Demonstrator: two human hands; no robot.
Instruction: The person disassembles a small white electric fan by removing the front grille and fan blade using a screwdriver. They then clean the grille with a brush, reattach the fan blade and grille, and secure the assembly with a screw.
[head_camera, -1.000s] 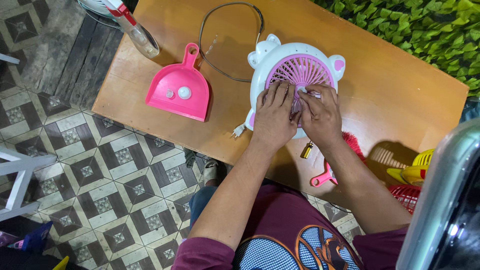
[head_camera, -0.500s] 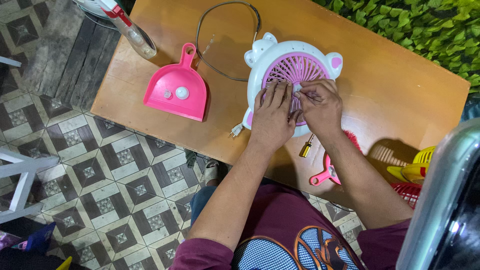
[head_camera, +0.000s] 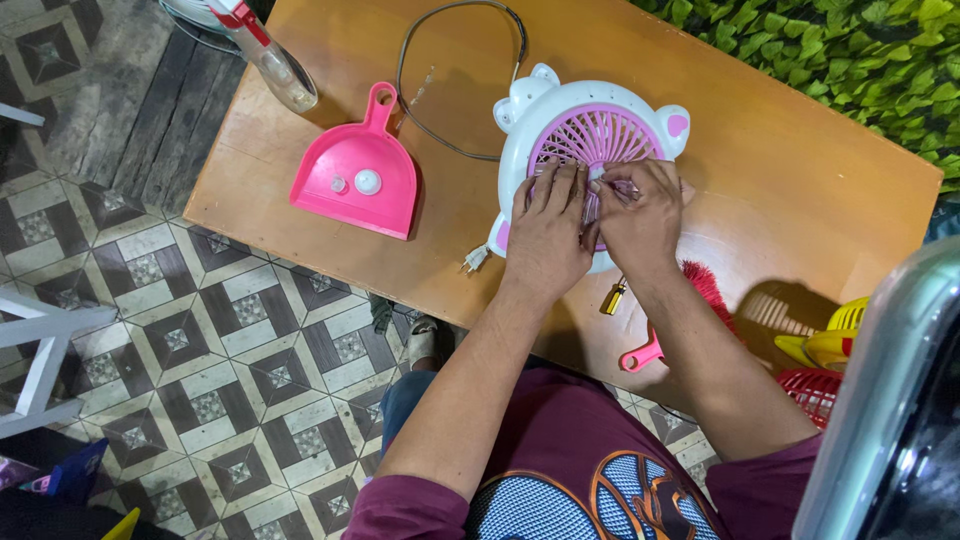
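Both hands have crept a little up the grille since the earlier frame, the fingers now bunched nearer its middle, while the fan itself has not shifted on the table.

Nearest the person, a small yellow-handled screwdriver (head_camera: 612, 297) lies on the wooden table (head_camera: 800, 190) just below the wrists, beside a pink-handled brush (head_camera: 690, 310) with red bristles. The left hand (head_camera: 548, 235) lies flat on the lower part of the grille, fingers spread and pressing — holding nothing. The right hand (head_camera: 640, 215) is pinched narrow at the fingertips on something small at the grille's centre; what it is cannot be made out.

The small table fan (head_camera: 590, 130) lies face up near the middle of the table: white round housing with two ear-like bumps, pink slatted grille, its dark cord (head_camera: 440, 100) looping away to the far left. The grille looks seated on the housing, so the work seems part done — the centre piece is yet in the fingers.

Left of the fan, a pink dustpan (head_camera: 360, 185) holds two small white caps (head_camera: 368, 181). Farther off stands a clear spray bottle (head_camera: 268, 55).
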